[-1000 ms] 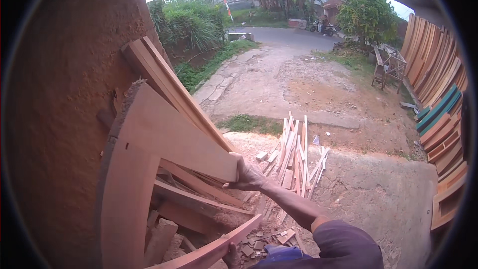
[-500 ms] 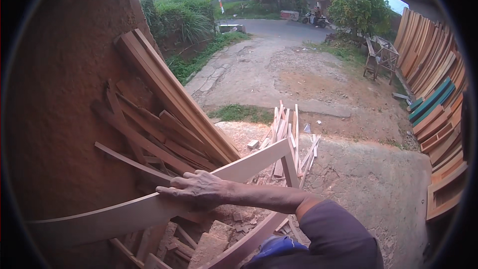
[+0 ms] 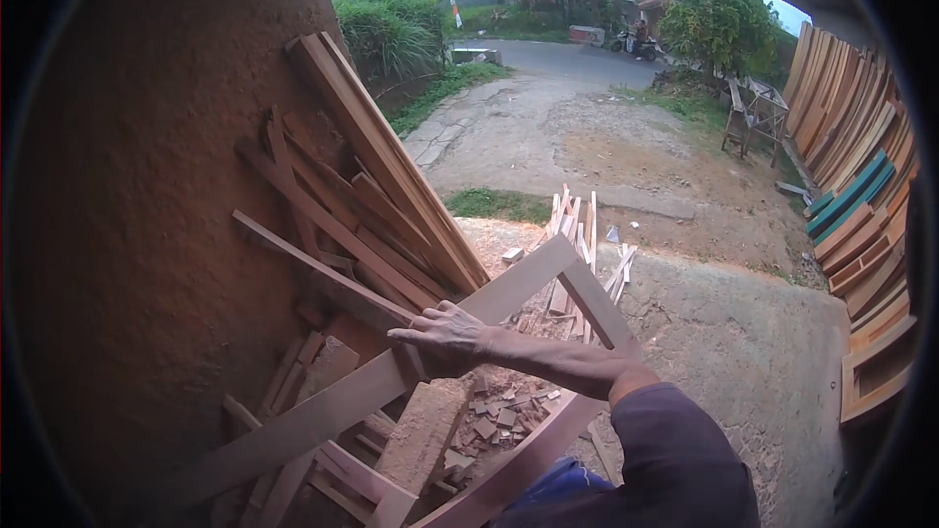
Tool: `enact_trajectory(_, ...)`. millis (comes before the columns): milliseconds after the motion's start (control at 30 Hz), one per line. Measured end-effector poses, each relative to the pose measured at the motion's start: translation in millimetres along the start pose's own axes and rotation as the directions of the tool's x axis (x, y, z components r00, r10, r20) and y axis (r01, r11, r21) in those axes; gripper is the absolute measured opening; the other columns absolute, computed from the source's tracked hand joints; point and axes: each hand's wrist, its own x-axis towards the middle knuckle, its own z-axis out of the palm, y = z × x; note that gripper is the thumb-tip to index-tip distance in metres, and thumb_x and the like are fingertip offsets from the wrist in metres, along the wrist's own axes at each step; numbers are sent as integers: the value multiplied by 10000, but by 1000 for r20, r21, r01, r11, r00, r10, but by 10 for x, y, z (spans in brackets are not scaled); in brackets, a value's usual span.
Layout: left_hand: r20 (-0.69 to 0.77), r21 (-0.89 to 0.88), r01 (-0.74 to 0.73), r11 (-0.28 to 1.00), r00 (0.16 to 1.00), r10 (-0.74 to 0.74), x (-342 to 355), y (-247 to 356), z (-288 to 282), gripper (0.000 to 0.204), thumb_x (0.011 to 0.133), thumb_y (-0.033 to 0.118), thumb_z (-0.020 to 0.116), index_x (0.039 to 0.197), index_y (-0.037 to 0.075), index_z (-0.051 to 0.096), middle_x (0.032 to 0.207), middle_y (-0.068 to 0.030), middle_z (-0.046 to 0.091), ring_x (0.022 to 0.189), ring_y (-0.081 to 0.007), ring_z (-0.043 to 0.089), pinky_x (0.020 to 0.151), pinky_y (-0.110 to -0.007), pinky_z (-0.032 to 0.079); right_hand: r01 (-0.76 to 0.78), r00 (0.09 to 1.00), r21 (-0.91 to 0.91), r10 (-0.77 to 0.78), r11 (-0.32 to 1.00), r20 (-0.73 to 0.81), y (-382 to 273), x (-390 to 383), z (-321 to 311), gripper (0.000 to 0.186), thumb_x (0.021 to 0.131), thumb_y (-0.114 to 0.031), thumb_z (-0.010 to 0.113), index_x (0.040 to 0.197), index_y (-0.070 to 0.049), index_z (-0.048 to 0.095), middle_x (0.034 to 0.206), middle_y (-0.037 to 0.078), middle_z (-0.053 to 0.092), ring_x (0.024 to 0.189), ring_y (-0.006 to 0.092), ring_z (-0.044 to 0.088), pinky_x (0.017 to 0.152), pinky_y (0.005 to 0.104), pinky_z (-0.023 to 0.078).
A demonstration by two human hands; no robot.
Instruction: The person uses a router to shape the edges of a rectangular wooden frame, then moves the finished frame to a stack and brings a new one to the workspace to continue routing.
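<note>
One right hand (image 3: 445,337) wraps the upper rail of the wooden frame (image 3: 523,279), left hand out of view; frame swung round since a second ago, corner now in front of the thin wood strips (image 3: 593,220), so likely mid-turn, not set down.
</note>
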Motion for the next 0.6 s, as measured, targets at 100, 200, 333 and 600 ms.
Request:
enact_trajectory(100, -216, -152, -89, 984, 975, 55, -109, 459, -887, 881, 972, 653, 591, 1569, 51, 356, 1577, -162, 415, 1429, -307, 424, 1181, -462, 371, 133, 986, 32, -136, 991, 98, -472, 304, 350, 848, 722, -373, 822, 1485, -223, 483, 1077, 54, 620, 1099, 267, 621, 895, 431, 455)
enact_trajectory(200, -425, -255, -196, 947, 902, 73, -363, 657, -1723, 910, 974, 676, 575, 1589, 51, 335, 1605, -170, 396, 1450, -315, 411, 1191, -465, 363, 92, 984, 49, -98, 995, 150, -844, 361, 433, 898, 654, -426, 914, 1435, -200, 532, 1180, 77, 643, 1126, 280, 623, 935, 446, 442)
enact_trajectory(333, -548, -276, -271, 922, 833, 80, -145, 578, -2219, 1028, 935, 754, 549, 1649, 116, 175, 1684, -124, 251, 1521, -327, 305, 1225, -514, 322, 15, 980, 63, -27, 998, 196, -1154, 497, 444, 1001, 533, -304, 975, 1420, -135, 543, 1145, 109, 631, 1125, 333, 593, 988, 479, 432)
enact_trajectory(600, -720, -260, -512, 819, 667, 188, 115, 501, -3201, 841, 948, 658, 642, 1441, 16, 414, 1402, -126, 515, 1273, -254, 518, 1057, -446, 470, 98, 944, 215, -160, 972, 290, -2045, 1094, 1280, 1000, 504, -254, 958, 1405, -110, 548, 1188, 131, 642, 1147, 354, 587, 1013, 482, 439)
